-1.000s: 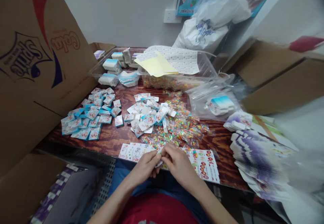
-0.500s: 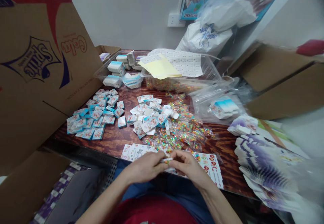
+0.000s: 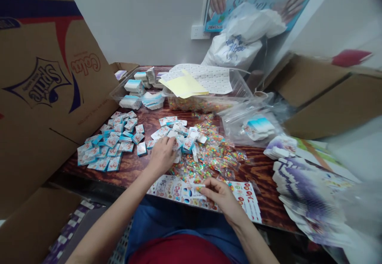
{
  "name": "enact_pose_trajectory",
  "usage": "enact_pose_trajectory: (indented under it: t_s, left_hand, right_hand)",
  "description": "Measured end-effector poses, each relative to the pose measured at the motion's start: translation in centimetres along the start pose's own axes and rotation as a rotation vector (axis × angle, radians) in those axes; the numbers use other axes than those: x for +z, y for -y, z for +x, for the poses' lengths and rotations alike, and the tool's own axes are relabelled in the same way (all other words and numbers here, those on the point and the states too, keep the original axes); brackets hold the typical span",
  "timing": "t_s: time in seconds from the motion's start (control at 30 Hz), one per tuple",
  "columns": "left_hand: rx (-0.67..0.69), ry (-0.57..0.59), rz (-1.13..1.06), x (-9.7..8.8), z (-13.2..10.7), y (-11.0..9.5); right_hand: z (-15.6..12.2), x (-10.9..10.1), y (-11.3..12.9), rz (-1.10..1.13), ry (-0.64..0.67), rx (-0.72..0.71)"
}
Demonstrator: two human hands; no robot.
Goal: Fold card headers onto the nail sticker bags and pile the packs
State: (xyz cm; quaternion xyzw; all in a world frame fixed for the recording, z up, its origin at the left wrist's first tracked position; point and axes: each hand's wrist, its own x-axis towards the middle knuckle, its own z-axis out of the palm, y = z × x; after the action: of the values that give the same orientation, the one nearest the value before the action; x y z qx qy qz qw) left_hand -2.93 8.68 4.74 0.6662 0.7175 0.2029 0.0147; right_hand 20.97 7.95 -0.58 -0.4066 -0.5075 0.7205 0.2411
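Close by, a person in a red top [image 3: 179,252] and blue trousers [image 3: 167,220] is at the near edge of a dark wood-grained tabletop [image 3: 259,172]. The right hand [image 3: 220,195] is over that edge, thumb and fingers pinching a small pale item [image 3: 199,189] with orange and green bits on it. Beneath it, printed sticker sheets [image 3: 250,202] overlap along the near edge.

A little farther in, the left hand [image 3: 162,152] reaches into the left side of a loose pile of small white-and-blue boxes [image 3: 189,141]; its fingertips are partly hidden, so whether its grip holds one cannot be told. Touching that pile on the right, clear packets of bright beads [image 3: 215,156] spread across the middle. Toward the left edge is a group of similar boxes [image 3: 113,150], beside a large brown carton [image 3: 36,109]. At the right edge, purple-and-white cards [image 3: 304,196] fan out, with a clear plastic bag [image 3: 231,125] behind them.

Along the far edge, a clear tray [image 3: 115,93] holds stacked blue-and-white bundles [image 3: 134,86]. To its right, yellow paper [image 3: 183,85] and patterned sheets [image 3: 219,82] lie on a clear tub [image 3: 243,87].
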Motion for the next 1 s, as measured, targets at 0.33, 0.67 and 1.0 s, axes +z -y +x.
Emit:
enact_pose_trajectory:
  t_s: [0.33,0.67,1.0]
  left_hand:
    - [-0.396,0.116,-1.332,-2.8,-5.9,-3.1]
    - [-0.389,0.200,-1.292,-1.7,-9.0,-3.7]
    - [-0.139,0.162,-0.630,-1.2,-10.5,-3.5]
  right_hand:
    - [0.6,0.8,4.5,0.497,-0.075,0.078]
    - [0.0,2.2,5.1,0.147,0.006,0.036]
    - [0.3,3.2,3.9,-0.125,-0.076,-0.178]
